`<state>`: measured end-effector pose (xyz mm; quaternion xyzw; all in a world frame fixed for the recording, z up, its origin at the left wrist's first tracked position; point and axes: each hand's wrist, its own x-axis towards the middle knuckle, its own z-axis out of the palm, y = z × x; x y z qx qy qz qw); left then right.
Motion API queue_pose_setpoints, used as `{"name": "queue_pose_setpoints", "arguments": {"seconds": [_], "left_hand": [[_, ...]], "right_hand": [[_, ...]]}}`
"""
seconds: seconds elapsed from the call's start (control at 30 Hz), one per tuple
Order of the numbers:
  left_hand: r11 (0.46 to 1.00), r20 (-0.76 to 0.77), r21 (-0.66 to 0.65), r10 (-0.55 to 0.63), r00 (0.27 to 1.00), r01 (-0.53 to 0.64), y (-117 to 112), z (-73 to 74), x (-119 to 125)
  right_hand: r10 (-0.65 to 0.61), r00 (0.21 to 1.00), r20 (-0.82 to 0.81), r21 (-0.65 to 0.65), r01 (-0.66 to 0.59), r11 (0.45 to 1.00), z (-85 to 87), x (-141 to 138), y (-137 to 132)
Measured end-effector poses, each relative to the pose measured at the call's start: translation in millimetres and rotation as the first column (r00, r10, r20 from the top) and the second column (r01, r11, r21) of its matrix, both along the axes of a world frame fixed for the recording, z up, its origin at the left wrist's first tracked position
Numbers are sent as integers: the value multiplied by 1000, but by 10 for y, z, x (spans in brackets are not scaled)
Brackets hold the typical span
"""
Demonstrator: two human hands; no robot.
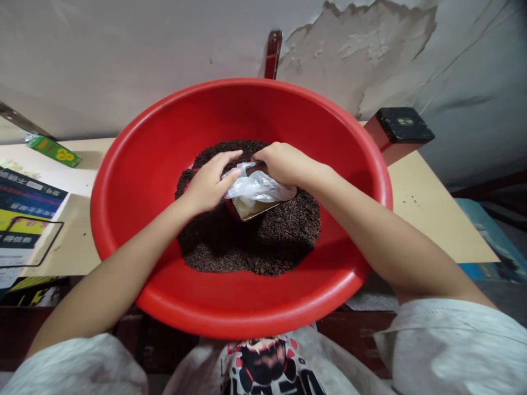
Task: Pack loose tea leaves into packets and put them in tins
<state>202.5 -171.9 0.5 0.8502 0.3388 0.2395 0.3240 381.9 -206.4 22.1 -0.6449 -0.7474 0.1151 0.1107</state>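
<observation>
A clear plastic bag lines a small box with a golden inner face, which sits among loose dark tea leaves in a big red basin. My left hand is at the bag's left edge, thumb against the plastic and fingers reaching over the far side. On the opposite side, my right hand is closed on the bag's rim, its fingertips turned inward and partly hidden. Between the two hands the bag's mouth is spread, with something dark brown showing inside it.
The basin rests on a pale board. Left of it lie a green box and printed sheets. Behind on the right stands a red post with a black top. A wall with peeling paint rises behind.
</observation>
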Motion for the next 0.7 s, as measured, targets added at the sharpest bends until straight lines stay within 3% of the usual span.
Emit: {"name": "queue_pose_setpoints", "arguments": {"seconds": [0.07,0.17,0.27,0.43,0.63,0.7], "left_hand": [[994,-97,95,60,993,-51,-38,98,-20],[999,-321,28,32,947,-24,-52,217,-63],[998,-418,59,2,908,25,-49,262,-89],[981,-424,191,90,901,-8,-45,237,-93],[997,-407,8,-70,911,81,78,203,-116],[987,-323,141,-23,946,73,110,185,-115]], "right_hand": [[-23,996,84,6,22,1000,14,-72,-2],[-73,984,160,-4,74,997,49,-158,-32],[-107,981,164,-37,114,993,79,-181,-65],[-163,984,77,-79,169,982,107,-101,-66],[-188,980,-66,-129,179,975,52,23,12],[-215,968,-127,-108,202,973,-2,63,51]]}}
